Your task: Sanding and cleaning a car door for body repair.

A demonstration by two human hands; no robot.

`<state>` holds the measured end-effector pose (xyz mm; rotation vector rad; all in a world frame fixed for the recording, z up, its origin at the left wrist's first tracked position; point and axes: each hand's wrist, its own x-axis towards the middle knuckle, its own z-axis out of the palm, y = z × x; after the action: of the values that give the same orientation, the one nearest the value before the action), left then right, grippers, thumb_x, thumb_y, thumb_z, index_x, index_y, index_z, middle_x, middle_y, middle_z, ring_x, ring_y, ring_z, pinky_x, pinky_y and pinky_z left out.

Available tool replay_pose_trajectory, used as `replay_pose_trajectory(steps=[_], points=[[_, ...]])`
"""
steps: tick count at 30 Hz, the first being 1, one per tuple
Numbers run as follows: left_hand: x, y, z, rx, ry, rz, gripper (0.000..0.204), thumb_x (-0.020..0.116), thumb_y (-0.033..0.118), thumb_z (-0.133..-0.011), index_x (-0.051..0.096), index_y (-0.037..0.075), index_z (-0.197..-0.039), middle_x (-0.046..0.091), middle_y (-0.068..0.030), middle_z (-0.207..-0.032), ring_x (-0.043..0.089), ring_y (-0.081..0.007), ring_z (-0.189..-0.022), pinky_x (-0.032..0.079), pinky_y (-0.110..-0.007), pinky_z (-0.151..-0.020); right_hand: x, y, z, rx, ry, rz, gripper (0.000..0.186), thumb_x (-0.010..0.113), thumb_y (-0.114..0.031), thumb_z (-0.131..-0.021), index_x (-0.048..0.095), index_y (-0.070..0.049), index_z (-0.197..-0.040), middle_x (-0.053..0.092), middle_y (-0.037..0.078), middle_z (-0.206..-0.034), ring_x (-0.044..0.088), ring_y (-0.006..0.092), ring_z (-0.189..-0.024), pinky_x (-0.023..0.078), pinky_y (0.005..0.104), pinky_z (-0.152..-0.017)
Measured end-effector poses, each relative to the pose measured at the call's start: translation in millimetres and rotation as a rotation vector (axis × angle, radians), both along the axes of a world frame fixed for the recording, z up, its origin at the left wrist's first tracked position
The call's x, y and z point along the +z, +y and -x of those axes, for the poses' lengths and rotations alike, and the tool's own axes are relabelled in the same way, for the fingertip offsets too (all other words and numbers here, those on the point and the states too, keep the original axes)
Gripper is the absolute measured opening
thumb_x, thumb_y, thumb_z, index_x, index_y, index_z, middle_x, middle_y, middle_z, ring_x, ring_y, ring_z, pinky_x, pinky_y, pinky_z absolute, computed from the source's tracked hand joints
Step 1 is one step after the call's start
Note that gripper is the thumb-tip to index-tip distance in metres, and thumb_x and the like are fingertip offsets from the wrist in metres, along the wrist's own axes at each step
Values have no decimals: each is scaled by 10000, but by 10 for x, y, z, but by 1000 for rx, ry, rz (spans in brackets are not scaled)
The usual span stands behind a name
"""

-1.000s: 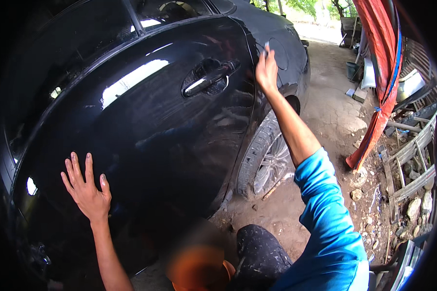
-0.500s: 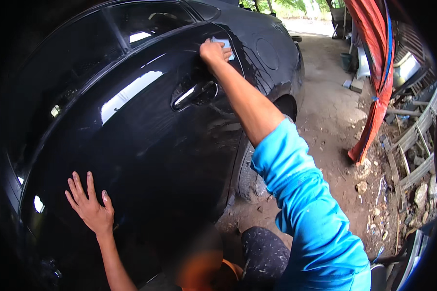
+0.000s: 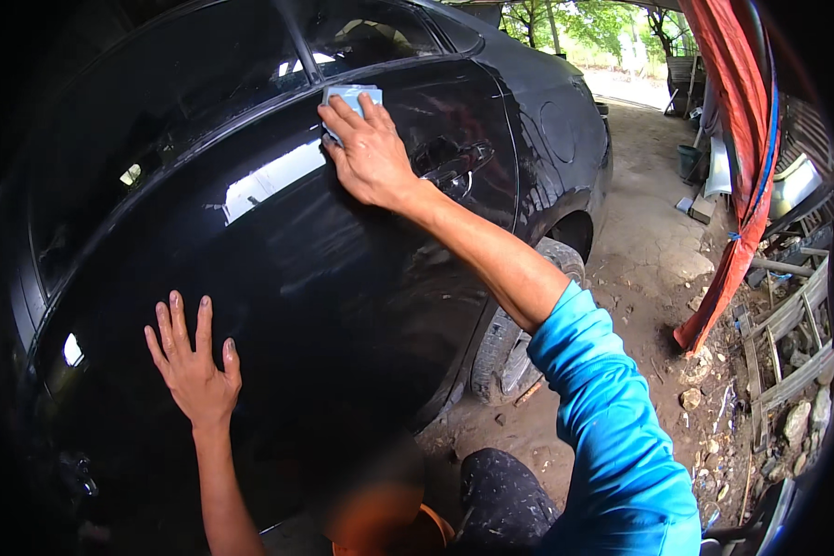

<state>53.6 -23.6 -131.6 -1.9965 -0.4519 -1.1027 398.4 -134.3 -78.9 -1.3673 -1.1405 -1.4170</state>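
Head view: my right hand [image 3: 369, 157], near the rear panel a second ago, has swept back across the car door [image 3: 296, 269] to about 11 o'clock. Its fingers are clamped over a light blue pad [image 3: 352, 91], so the pad now covers the strip just under the window [image 3: 366, 39], with the handle [image 3: 456, 167] at its 4 o'clock. My left hand [image 3: 200, 371], at 8 o'clock, holds nothing, fingers spread apart, seemingly braced on the door.
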Motion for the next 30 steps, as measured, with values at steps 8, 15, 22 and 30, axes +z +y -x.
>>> replay_pose_trajectory(steps=[8, 15, 22, 30], points=[[-14, -51, -76, -73, -29, -25, 566, 554, 263, -873, 526, 136, -1424, 387, -143, -1559, 308, -350, -1467, 205, -544, -1202, 192, -710, -1669, -186, 535, 10, 434, 509, -271, -969, 569, -43, -1334, 583, 220, -1333, 547, 443, -1206, 439, 524, -1036], [-16, -28, -150, -67, -17, 18, 568, 597, 289, -859, 545, 161, -1409, 394, -160, -1549, 322, -354, -1455, 220, -561, -1190, -152, 161, 1102, 352, -67, 224, 556, 638, -86, -813, 524, 14, -1349, 505, 205, -1412, 419, 526, -1310, 298, 549, -1150], [-49, 31, -16, -196, -78, 32, 535, 624, 204, -873, 550, 119, -1396, 444, -140, -1521, 375, -333, -1435, 256, -528, -1184, -655, -834, 1400, 1142, 520, -7, 469, 423, -215, -1064, 418, 37, -1460, 496, 176, -1467, 446, 291, -1388, 309, 377, -1168], [-46, -21, 13, -172, -77, 59, 512, 636, 158, -883, 551, 111, -1385, 443, -114, -1523, 365, -298, -1442, 247, -500, -1198, -2128, -1311, 1612, 2062, 1849, -665, 389, 581, -176, -996, 471, 30, -1307, 589, 184, -1290, 599, 326, -1203, 483, 484, -1072]])
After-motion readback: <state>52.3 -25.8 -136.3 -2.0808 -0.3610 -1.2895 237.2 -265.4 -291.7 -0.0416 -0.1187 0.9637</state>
